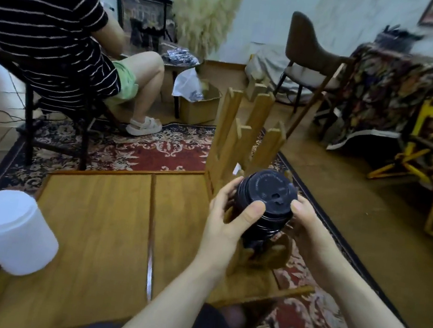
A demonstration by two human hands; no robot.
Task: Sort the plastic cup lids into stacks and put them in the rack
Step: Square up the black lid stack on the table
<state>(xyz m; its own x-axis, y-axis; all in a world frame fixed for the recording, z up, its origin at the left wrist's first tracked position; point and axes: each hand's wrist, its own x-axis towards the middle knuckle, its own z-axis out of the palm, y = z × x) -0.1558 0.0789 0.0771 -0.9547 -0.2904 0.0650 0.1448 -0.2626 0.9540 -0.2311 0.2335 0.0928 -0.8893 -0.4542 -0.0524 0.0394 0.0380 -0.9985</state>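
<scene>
While the black stack is lowered toward the rack, keeping it squeezed evenly from both sides looks like the way to stop the lids fanning apart, and tipping it to match the slot's line should let it settle without catching on the slats.

Far left on the wooden table [96, 219] stands a stack of white lids [9, 230], translucent, smooth and drum-shaped, upright near the table's edge and well apart from the hands. The tabletop is warm varnished plank with a dark seam running down its middle.

Next comes the left hand [225, 220], fingers curled round the near side of the stack of black lids [265, 206], its thumb pressed across the ribbed rims. The lids are glossy, thin plastic, round, the top one showing a raised dome and a small sip opening; the stack is tilted toward the camera, just above the rack's near end.

Behind and beneath it rises the wooden rack [244, 137], flat notched uprights of plain, matte timber.

The right hand [303, 220] grips the stack's far side, fingers wrapped behind and mostly hidden.
</scene>
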